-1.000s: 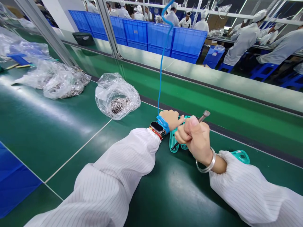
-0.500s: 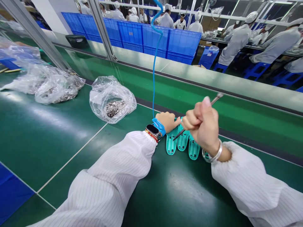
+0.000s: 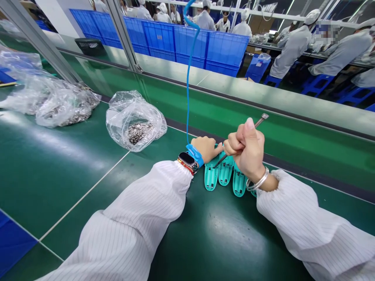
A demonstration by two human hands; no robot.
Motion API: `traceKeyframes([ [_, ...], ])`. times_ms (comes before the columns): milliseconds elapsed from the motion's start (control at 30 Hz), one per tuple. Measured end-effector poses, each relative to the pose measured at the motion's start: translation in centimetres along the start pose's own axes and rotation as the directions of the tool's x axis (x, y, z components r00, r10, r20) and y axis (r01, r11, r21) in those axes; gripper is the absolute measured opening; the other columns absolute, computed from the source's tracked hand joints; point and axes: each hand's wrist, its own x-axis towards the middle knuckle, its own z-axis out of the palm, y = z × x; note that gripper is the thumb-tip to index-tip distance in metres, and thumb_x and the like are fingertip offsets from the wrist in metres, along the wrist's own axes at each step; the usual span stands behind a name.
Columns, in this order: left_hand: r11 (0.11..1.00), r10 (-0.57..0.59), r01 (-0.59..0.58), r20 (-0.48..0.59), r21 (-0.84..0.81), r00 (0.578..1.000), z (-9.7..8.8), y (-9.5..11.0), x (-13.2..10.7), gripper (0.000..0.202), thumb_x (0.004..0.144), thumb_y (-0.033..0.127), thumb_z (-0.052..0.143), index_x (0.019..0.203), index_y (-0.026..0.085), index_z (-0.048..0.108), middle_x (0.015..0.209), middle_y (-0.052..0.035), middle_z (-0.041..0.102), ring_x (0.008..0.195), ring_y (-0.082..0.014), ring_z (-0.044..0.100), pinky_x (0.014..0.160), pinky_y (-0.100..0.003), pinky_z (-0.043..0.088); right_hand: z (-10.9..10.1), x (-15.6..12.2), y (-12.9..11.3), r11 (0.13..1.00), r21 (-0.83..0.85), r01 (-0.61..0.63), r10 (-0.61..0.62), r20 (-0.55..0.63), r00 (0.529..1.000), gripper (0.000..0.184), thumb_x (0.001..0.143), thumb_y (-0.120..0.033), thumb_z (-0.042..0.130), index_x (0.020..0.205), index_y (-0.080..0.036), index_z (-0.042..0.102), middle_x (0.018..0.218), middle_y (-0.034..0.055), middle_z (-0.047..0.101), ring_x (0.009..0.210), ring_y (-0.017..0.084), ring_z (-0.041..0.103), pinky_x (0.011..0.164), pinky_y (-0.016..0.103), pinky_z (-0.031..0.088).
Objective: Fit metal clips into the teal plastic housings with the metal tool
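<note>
Three teal plastic shells (image 3: 226, 177) lie side by side on the green bench in front of me, open sides up. My left hand (image 3: 206, 148) rests on their far ends with fingers curled, holding them down. My right hand (image 3: 247, 150) is a fist around thin metal tweezers (image 3: 260, 119), whose tip points down at the middle shell. A blue wrist strap and smartwatch (image 3: 190, 158) sit on my left wrist, with a blue coiled cord (image 3: 189, 78) rising from it. A silver bangle is on my right wrist.
A clear bag of small metal parts (image 3: 134, 123) lies left of my hands, more bags (image 3: 55, 103) farther left. A green conveyor belt (image 3: 263, 125) runs behind the bench. Blue crates (image 3: 187, 45) and several seated workers in white are beyond it.
The shells went from a stacked bunch to three spread in a row. My right hand lifted with the tweezers, then came back down toward the middle shell. The view shifted slightly.
</note>
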Motion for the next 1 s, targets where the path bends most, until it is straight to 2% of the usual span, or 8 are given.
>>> traceKeyframes([
  [233,1.000,0.013,-0.012,0.009,-0.003,1.000,-0.2,0.0,-0.1,0.053,0.087,0.047,0.021,0.090,0.015,0.064,0.093,-0.0133,0.064,0.093,-0.0321,0.061,0.075,-0.043,0.048,0.1,-0.2,0.2,1.000,0.003,-0.001,0.001,0.021,1.000,0.062,0.074,-0.065,0.052,0.053,-0.015,0.022,0.045,-0.0064,0.011,0.036,0.001,0.017,0.036,0.016,0.018],
  [433,1.000,0.029,-0.029,0.021,-0.005,0.999,-0.1,-0.1,-0.1,0.048,0.087,0.044,0.026,0.091,0.014,0.063,0.092,-0.0131,0.064,0.095,-0.0322,0.060,0.077,-0.043,0.048,0.5,-0.9,0.4,0.998,0.037,0.051,-0.056,0.145,0.988,0.051,0.088,-0.043,0.045,0.054,-0.013,0.023,0.046,-0.0050,0.013,0.038,0.000,0.021,0.041,0.016,0.018],
  [633,0.998,0.056,-0.055,0.039,-0.003,0.998,0.1,-0.5,0.0,0.036,0.084,0.036,0.034,0.093,0.014,0.062,0.094,-0.0127,0.064,0.093,-0.0297,0.061,0.077,-0.041,0.048,0.5,-1.7,1.3,0.997,-0.006,0.071,-0.069,0.197,0.978,0.048,0.090,-0.041,0.043,0.054,-0.013,0.028,0.047,-0.0044,0.019,0.040,0.001,0.023,0.042,0.017,0.019],
  [733,0.999,0.051,-0.052,0.039,0.004,0.998,0.1,-0.6,0.0,0.036,0.084,0.039,0.036,0.095,0.016,0.062,0.095,-0.0110,0.064,0.089,-0.0274,0.062,0.076,-0.039,0.048,0.6,-1.6,1.6,0.997,-0.042,0.067,-0.059,0.179,0.982,0.050,0.087,-0.045,0.046,0.054,-0.013,0.027,0.046,-0.0049,0.019,0.040,0.000,0.023,0.042,0.018,0.021],
  [800,0.999,0.028,-0.029,0.031,0.020,0.999,0.1,-0.6,0.0,0.042,0.085,0.043,0.032,0.094,0.016,0.063,0.095,-0.0122,0.064,0.090,-0.0283,0.062,0.075,-0.039,0.048,0.5,-1.2,1.1,0.998,-0.038,0.052,-0.047,0.125,0.991,0.053,0.085,-0.050,0.048,0.054,-0.014,0.024,0.045,-0.0055,0.017,0.039,0.001,0.021,0.041,0.018,0.020],
  [900,0.999,-0.023,0.023,-0.026,0.032,0.999,0.3,-0.5,0.0,0.054,0.086,0.049,0.024,0.094,0.015,0.065,0.094,-0.0142,0.064,0.092,-0.0313,0.061,0.075,-0.042,0.047,-0.3,-0.2,-0.8,0.999,0.023,0.036,-0.036,0.016,0.999,0.058,0.080,-0.056,0.051,0.054,-0.015,0.019,0.045,-0.0063,0.011,0.037,0.001,0.016,0.038,0.017,0.017],
  [1000,0.998,-0.025,0.030,-0.083,0.058,0.996,0.5,-0.6,0.1,0.058,0.086,0.052,0.022,0.090,0.016,0.066,0.091,-0.0138,0.065,0.089,-0.0317,0.062,0.072,-0.041,0.046,-1.7,0.5,-2.9,0.997,0.049,0.064,-0.062,-0.056,0.997,0.059,0.078,-0.053,0.055,0.054,-0.015,0.017,0.047,-0.0061,0.007,0.037,0.002,0.012,0.038,0.017,0.015],
])
